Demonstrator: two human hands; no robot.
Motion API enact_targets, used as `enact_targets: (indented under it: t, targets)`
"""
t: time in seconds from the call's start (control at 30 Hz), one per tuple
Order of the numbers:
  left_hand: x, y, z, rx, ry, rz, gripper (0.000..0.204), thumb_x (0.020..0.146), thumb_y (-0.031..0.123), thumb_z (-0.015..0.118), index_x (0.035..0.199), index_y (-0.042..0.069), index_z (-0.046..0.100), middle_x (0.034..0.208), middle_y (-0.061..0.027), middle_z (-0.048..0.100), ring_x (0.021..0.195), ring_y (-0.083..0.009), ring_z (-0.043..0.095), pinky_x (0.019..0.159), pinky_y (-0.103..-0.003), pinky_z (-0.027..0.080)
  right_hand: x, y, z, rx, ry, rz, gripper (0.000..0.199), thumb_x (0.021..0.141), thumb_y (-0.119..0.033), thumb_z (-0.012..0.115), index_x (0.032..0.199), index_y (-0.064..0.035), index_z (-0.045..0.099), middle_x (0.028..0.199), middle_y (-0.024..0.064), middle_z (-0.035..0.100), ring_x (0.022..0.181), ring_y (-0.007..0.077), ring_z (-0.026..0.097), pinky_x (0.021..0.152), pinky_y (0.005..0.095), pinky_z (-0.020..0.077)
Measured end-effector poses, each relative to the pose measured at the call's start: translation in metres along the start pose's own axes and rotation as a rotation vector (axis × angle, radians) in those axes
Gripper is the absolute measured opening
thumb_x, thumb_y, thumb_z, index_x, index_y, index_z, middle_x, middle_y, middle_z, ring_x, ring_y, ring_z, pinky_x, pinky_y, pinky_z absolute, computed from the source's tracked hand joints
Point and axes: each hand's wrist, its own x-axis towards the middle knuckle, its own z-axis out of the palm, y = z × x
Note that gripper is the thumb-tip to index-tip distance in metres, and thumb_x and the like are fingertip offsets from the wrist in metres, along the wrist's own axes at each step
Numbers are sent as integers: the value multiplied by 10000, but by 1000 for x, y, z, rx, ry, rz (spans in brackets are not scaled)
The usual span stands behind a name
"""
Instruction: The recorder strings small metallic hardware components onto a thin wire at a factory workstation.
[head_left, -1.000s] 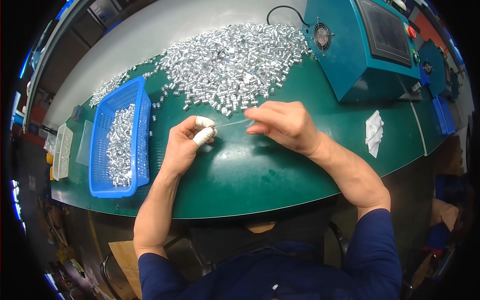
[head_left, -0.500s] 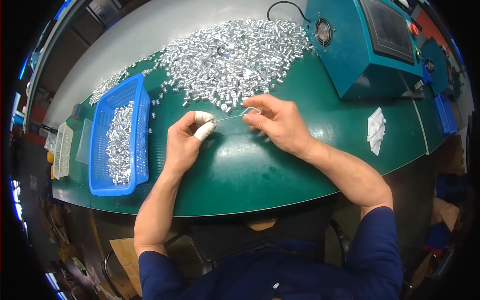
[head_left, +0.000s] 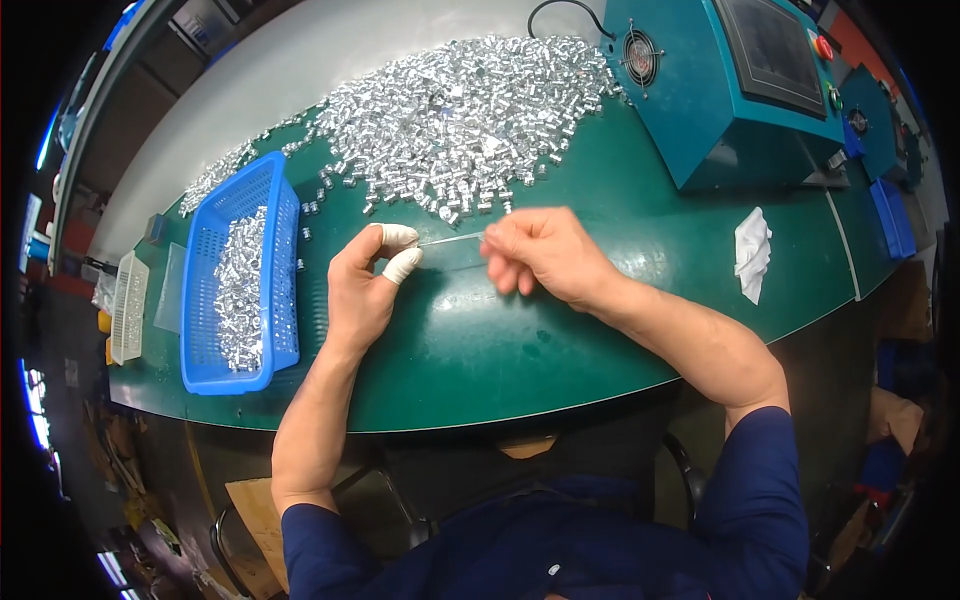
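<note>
A thin, straight metal wire (head_left: 450, 240) spans the gap between my two hands above the green table. My right hand (head_left: 545, 250) pinches its right end between thumb and forefinger, with the other fingers curled below; the wire's bent loop is hidden there. White finger cots cover the thumb and forefinger of my left hand (head_left: 365, 285). Those two fingertips close around the wire's left end; whatever small thing they pinch there is too hidden to name. A big heap of small shiny metal fittings (head_left: 460, 120) lies just beyond my hands.
A blue plastic basket (head_left: 278, 330) with more fittings stands left of my left hand. Farther left is a white basket (head_left: 126, 305). A crumpled white cloth (head_left: 752, 255) lies on the right of the green table (head_left: 560, 370). A teal machine (head_left: 690, 110) with a screen stands at the back right.
My right hand has turned and shifted slightly nearer and right, so the wire's loop no longer shows. My left hand has moved slightly left, still in its pinch.
</note>
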Motion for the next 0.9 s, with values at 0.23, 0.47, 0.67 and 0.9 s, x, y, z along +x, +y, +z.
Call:
enact_targets:
  t: [0.23,0.47,0.67,0.9]
  targets:
    - [0,6,5,-449,-38,-329,137,903,26,726,1031,21,676,924,-18,693,820,-91,632,752,-231,501,6,-15,-25,-937,162,-1172,197,781,-71,806,922,-32,674,753,109,638,620,252,637,514,326,486]
    - [-6,22,13,130,-58,67,122,854,7,741,955,-8,676,907,-48,697,850,-130,648,801,-273,508,-1,-3,-6,-94,-22,34,241,985,-241,654,899,-17,680,687,51,666,547,113,629,453,240,464]
    - [-3,6,9,-233,-4,-177,138,897,20,722,1022,-11,673,920,-21,698,832,-107,648,778,-251,514,5,-4,-12,-656,142,-858,129,880,-112,756,961,-40,687,787,75,683,659,142,653,520,306,487]
    - [-3,5,6,-101,-9,-67,154,894,29,733,1033,-3,676,921,-13,695,837,-105,642,775,-252,512,0,-13,-11,-257,-34,-80,166,949,-185,689,917,-22,683,770,37,689,645,113,645,492,272,477]
